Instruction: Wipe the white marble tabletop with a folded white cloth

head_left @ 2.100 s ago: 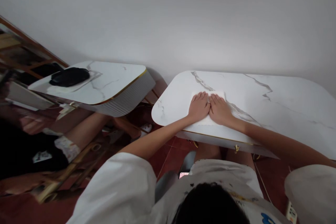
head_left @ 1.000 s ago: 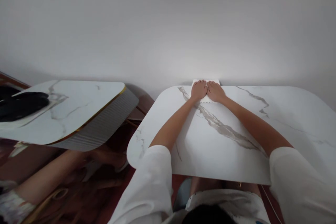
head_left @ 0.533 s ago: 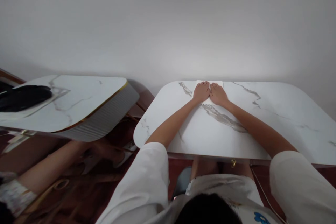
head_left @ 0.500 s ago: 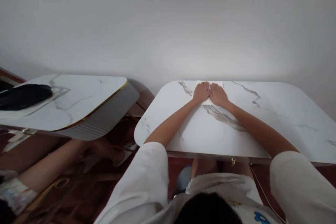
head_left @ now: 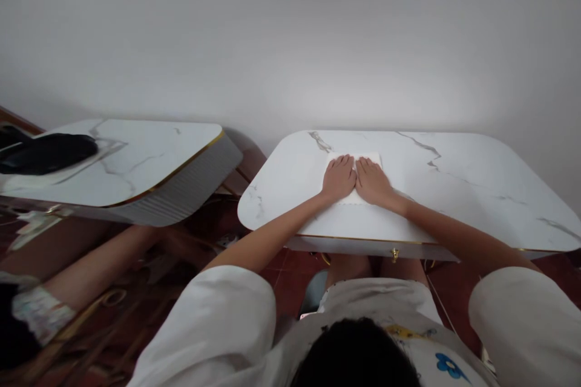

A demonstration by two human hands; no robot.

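My left hand (head_left: 339,178) and my right hand (head_left: 373,181) lie flat, side by side, on a thin white square wipe (head_left: 351,198). Both palms face down, with the fingers stretched out towards the wall and the thumbs close together. Under them the wipe is spread on a white marble-patterned table (head_left: 454,193), left of its middle. Its top edge and a wavy lower edge show around the hands, which cover the rest.
A plain wall (head_left: 290,42) runs behind the table. To the left stands a second marble-topped table (head_left: 149,157) with a black bag-like object (head_left: 54,152) on it. Another person's leg (head_left: 100,269) is below that table. A small gold knob (head_left: 394,254) sits on the near table's front.
Both hands have slid towards me with the wipe under them, from near the table's back edge to nearer its middle. The view has shifted slightly.
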